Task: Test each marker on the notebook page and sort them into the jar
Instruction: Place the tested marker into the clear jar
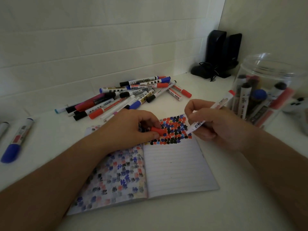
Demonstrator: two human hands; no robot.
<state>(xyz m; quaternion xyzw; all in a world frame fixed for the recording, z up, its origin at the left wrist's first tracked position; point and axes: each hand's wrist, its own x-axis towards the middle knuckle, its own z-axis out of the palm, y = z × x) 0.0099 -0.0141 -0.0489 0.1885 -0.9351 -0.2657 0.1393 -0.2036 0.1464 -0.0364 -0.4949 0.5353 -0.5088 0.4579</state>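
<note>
An open lined notebook (175, 165) lies on the white desk, its right page topped with rows of red, blue and black marks. My right hand (215, 125) grips a white marker (220, 104) with a red end, its tip down at the right edge of the marks. My left hand (131, 127) rests on the notebook and pinches the marker's red cap (157, 130). A clear plastic jar (265, 90) at the right holds several markers. A pile of markers (130, 95) lies behind the notebook.
Two loose markers, one with a blue cap (16, 140), lie at the left edge of the desk. Black speakers (221, 54) and a dark mouse stand in the back corner. A white tiled wall runs behind the desk.
</note>
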